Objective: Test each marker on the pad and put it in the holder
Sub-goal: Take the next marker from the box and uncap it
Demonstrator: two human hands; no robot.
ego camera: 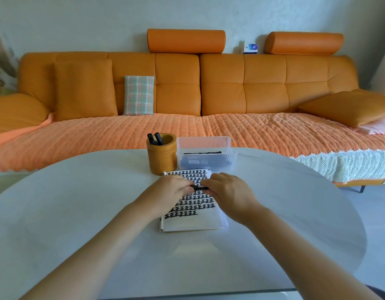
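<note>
We hold a black marker [198,188] over the pad [192,221], our left hand [170,192] and right hand [227,191] each pinching one end.

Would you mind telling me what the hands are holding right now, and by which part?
A black marker, held crosswise above the pad: the left hand holds one end, the right hand the other; only its middle shows.

I count two black markers [155,139] standing in the one round bamboo holder [162,158]. A third black marker [198,188] is gripped by my two hands, left hand [167,192] and right hand [228,191]. There is one white pad with black marks [192,221], and one clear plastic box [205,154] whose dark markers are too blurred to count.
</note>
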